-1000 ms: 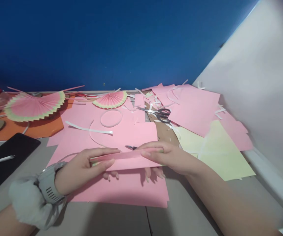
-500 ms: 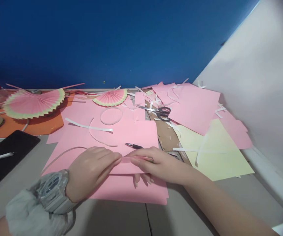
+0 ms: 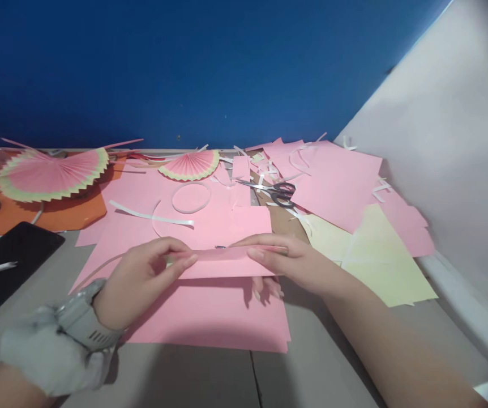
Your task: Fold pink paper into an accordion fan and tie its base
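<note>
Pink paper, folded into a narrow strip [image 3: 222, 263], spans the gap between the two hands, in front of the pen [image 3: 220, 247], of which only the tip shows above the fold. The left hand [image 3: 142, 277] pinches one end, its thumb on the near face and its fingers mostly hidden behind. The right hand [image 3: 301, 263] pinches the other end in the same way, and its fingertips show below the lower edge. A watch [image 3: 80, 320] and a pale scrunchie [image 3: 52, 351] circle the left wrist.

Below the strip lie pink sheets [image 3: 222, 317] on a grey surface [image 3: 201, 377]. Farther back on the pink paper are a white strip [image 3: 154, 216] and a thin ring [image 3: 172, 199]. Scissors [image 3: 284, 195] lie to the right, near yellow sheets [image 3: 380, 260]. Toward the blue wall [image 3: 227, 73] sit a small pleated fan [image 3: 191, 165] and, at left, a large one [image 3: 57, 175], over an orange sheet [image 3: 86, 207]. A black slab [image 3: 15, 266] lies at far left.
</note>
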The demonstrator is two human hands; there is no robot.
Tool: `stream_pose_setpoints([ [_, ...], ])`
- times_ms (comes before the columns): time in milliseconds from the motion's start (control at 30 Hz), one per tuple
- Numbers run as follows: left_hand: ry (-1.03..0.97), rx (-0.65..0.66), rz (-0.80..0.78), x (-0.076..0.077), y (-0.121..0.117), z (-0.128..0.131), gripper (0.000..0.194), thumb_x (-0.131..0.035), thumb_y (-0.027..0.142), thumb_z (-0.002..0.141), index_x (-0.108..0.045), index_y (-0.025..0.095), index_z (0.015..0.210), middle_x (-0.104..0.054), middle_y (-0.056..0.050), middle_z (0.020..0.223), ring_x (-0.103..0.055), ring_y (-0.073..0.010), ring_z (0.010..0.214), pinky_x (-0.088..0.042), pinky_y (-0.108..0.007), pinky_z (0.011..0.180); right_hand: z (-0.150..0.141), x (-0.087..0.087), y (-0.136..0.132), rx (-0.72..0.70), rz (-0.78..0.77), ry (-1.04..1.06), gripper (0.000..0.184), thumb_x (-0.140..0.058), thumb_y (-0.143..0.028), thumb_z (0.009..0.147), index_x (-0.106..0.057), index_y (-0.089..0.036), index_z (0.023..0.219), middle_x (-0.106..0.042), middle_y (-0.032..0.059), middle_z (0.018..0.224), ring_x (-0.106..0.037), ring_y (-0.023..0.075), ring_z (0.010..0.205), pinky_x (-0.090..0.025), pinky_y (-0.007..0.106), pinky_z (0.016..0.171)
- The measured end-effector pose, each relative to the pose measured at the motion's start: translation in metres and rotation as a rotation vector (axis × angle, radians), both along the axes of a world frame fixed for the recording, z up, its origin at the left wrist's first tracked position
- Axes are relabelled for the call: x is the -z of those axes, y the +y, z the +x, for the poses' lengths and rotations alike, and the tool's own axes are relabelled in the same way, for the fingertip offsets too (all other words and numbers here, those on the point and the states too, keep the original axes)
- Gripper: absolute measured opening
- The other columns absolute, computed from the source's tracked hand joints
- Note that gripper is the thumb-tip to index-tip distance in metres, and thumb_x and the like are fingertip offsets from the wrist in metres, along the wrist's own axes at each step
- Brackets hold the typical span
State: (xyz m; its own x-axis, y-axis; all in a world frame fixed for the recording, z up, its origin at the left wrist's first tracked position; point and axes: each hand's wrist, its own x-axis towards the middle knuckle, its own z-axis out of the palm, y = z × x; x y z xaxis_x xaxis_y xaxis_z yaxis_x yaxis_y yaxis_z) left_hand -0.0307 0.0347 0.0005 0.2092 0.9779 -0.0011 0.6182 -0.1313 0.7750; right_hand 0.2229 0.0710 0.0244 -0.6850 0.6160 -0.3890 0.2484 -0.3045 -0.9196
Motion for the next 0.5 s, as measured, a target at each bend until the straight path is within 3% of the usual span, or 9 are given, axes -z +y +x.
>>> stream_pose_setpoints([
  [100,-0.139,-0.166,-0.034,-0.003,0.002,-0.002,0.021,-0.058,0.041,0.083,-0.055,0.021,0.077,-0.054,0.004,0.063,-0.050,-0.0117,0.054,-0.044,-0.024,0.054,0.005,-0.006,0.001,-0.021,0.026,-0.043,0.036,-0.043,-0.037,0.094,-0.052,-0.019,0.125,-0.072,0.0049,0.077,-0.065,0.0149,0.061,-0.050,0.026,0.056],
  [167,-0.144,-0.200,-0.011,-0.004,0.000,-0.002,0.020,-0.058,0.041,0.083,-0.054,0.022,0.078,-0.053,0.005,0.062,-0.050,-0.0118,0.053,-0.044,-0.025,0.054,0.006,-0.007,0.001,0.004,0.214,-0.168,0.030,-0.048,-0.037,0.092,-0.058,-0.022,0.115,-0.071,0.0050,0.092,-0.066,0.0169,0.076,-0.050,0.028,0.065],
  [267,-0.010,-0.116,0.074,-0.002,-0.006,0.001,0.017,-0.058,0.039,0.083,-0.058,0.022,0.083,-0.063,0.002,0.072,-0.058,-0.0153,0.066,-0.047,-0.027,0.066,0.003,-0.002,0.001,0.059,0.771,-0.383,0.023,-0.053,-0.036,0.089,-0.064,-0.022,0.102,-0.068,0.0050,0.101,-0.061,0.0206,0.094,-0.045,0.034,0.080],
  [333,0.086,-0.017,0.160,-0.001,-0.010,0.003,0.014,-0.057,0.036,0.085,-0.060,0.023,0.085,-0.068,0.001,0.082,-0.061,-0.0171,0.077,-0.046,-0.028,0.073,-0.002,0.004,0.001,0.003,1.131,-0.449,0.021,-0.055,-0.034,0.088,-0.065,-0.020,0.100,-0.069,0.0055,0.096,-0.058,0.0215,0.096,-0.040,0.037,0.087],
  [400,0.147,0.080,0.231,0.000,-0.012,0.006,0.011,-0.054,0.032,0.087,-0.060,0.022,0.087,-0.070,-0.001,0.087,-0.061,-0.0173,0.081,-0.045,-0.029,0.075,-0.007,0.011,-0.002,-0.085,1.340,-0.460,0.019,-0.054,-0.029,0.090,-0.065,-0.018,0.102,-0.069,0.0051,0.092,-0.056,0.0202,0.094,-0.037,0.037,0.087],
  [500,0.256,0.199,0.366,0.002,-0.012,0.010,0.012,-0.051,0.025,0.089,-0.062,0.021,0.092,-0.070,-0.001,0.089,-0.059,-0.0182,0.085,-0.042,-0.032,0.079,-0.015,0.020,-0.009,-0.175,1.471,-0.487,0.019,-0.047,-0.016,0.092,-0.064,-0.016,0.101,-0.068,0.0053,0.087,-0.054,0.0187,0.091,-0.036,0.035,0.082],
])
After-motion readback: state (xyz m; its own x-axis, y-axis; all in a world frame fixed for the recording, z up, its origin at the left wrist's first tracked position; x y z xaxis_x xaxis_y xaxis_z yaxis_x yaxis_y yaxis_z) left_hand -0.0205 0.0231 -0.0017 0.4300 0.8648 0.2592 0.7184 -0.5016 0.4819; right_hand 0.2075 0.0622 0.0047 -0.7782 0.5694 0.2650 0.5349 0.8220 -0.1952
